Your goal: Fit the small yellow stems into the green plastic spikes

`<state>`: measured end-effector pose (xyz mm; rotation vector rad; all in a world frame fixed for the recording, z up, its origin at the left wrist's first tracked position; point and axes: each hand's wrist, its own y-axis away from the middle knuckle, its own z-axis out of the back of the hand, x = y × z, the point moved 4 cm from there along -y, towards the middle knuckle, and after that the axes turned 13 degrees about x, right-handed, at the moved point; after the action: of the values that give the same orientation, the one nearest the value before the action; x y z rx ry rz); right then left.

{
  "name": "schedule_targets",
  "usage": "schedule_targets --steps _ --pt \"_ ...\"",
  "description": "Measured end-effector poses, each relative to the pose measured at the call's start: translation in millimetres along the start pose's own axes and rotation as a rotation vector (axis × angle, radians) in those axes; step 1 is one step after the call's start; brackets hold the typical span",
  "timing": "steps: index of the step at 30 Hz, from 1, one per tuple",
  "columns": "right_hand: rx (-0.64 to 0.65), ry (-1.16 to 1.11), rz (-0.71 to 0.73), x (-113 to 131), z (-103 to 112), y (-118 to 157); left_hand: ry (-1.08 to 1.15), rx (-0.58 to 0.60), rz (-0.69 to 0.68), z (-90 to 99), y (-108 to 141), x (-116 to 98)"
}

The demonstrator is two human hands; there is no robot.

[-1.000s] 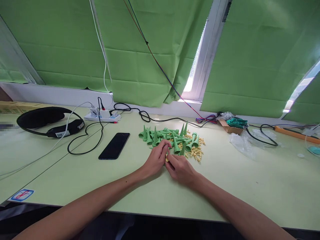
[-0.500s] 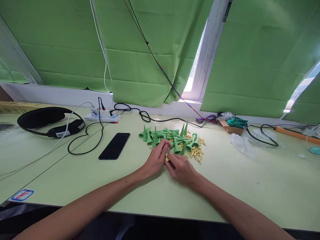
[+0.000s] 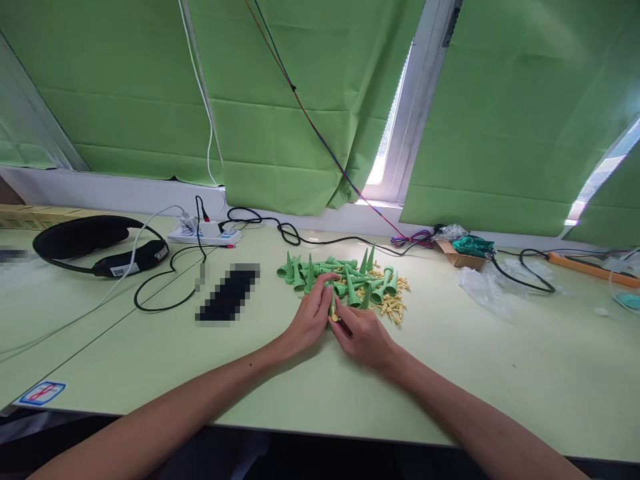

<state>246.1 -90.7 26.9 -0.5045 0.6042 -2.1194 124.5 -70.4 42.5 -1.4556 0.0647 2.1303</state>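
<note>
The left hand [image 3: 311,319] has its grip closed on a green cone [image 3: 333,299], with the cone set between thumb and fingers and pointing away from the wearer. The right hand [image 3: 364,335] has its grip closed at the near end, where a yellow peg [image 3: 335,318] shows between the fingertips. Seating depth of the peg cannot be read. Both hands are positioned above the bench [image 3: 300,393].

Directly beyond the hands lies a pile of green cones [image 3: 353,291], some upright, others on their sides. Loose yellow pegs [image 3: 393,308] lie among them and along the right edge. The pile blocks the area forward of the grip. A pixelated dark rectangular object [image 3: 227,293] lies left of the hands.

Markings: a white label [image 3: 124,269] on the black headband-shaped device [image 3: 103,245], too small to read; a blue-bordered sticker [image 3: 43,393] with a red character, not legible.
</note>
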Motion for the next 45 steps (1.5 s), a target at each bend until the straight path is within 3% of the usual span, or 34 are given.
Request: schedule_targets --steps 6,11,18,28,39,45 --pt "-0.015 -0.097 -0.070 -7 3 0 0.008 0.004 -0.009 4.5 0 0" --pt "-0.048 -0.284 -0.223 -20 11 -2 -0.064 0.009 -0.023 7.7 -1 -1" --pt "0.012 -0.511 -0.380 -34 13 -2 -0.216 0.083 -0.086 3.3 -2 -1" --pt "0.100 -0.709 -0.417 -33 11 -3 -0.263 0.093 -0.145 3.0 1 -4" --pt "0.045 -0.409 -0.328 -39 13 -2 -0.294 0.078 -0.152 1.7 0 0" --pt "0.037 -0.362 -0.331 -39 13 -1 -0.316 0.090 -0.147 1.2 0 -2"
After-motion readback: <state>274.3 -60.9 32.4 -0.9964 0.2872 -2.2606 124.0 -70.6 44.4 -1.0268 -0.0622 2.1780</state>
